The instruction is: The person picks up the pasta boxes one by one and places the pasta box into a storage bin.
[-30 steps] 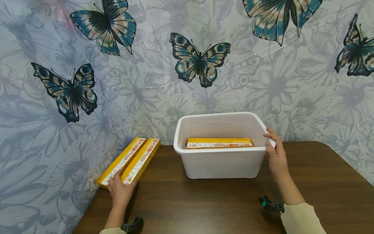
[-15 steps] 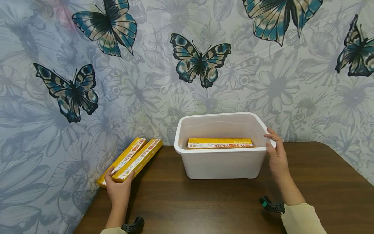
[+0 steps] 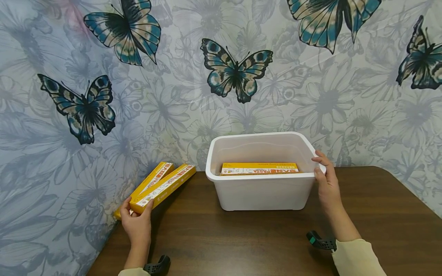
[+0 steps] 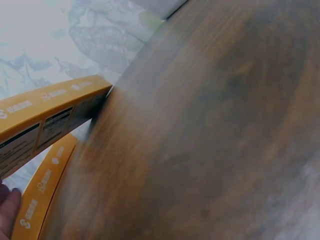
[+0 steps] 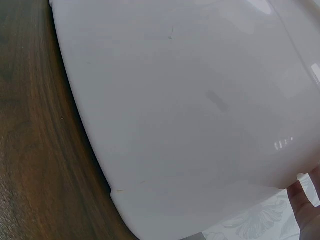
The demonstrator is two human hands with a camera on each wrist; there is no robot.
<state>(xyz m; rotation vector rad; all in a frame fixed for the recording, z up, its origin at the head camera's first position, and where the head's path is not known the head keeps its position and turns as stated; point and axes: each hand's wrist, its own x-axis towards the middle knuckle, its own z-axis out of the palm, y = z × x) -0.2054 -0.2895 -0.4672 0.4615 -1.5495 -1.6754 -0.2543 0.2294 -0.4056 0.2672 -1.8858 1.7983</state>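
Note:
My left hand (image 3: 137,226) pinches the near end of a long yellow pasta box (image 3: 165,188), thumb on one side and fingers on the other. This box is tilted up at its held end and crosses over a second yellow pasta box (image 3: 152,178) lying on the table. In the left wrist view the held box (image 4: 55,107) shows its printed side above the lower box (image 4: 44,192). My right hand (image 3: 328,184) grips the right rim of a white plastic bin (image 3: 264,193). Inside the bin lies another yellow pasta box (image 3: 259,168), its lower part hidden by the front wall.
The brown wooden table (image 3: 241,241) meets a butterfly-patterned wall covering (image 3: 165,96) at the back and along the left. The bin stands close to the back edge. Dark bands (image 3: 321,241) sit at both wrists.
My left hand has shifted its grip to the near end of the right-hand box and raised that end. The box has swung rightward across the other. Right hand and bin stay put.

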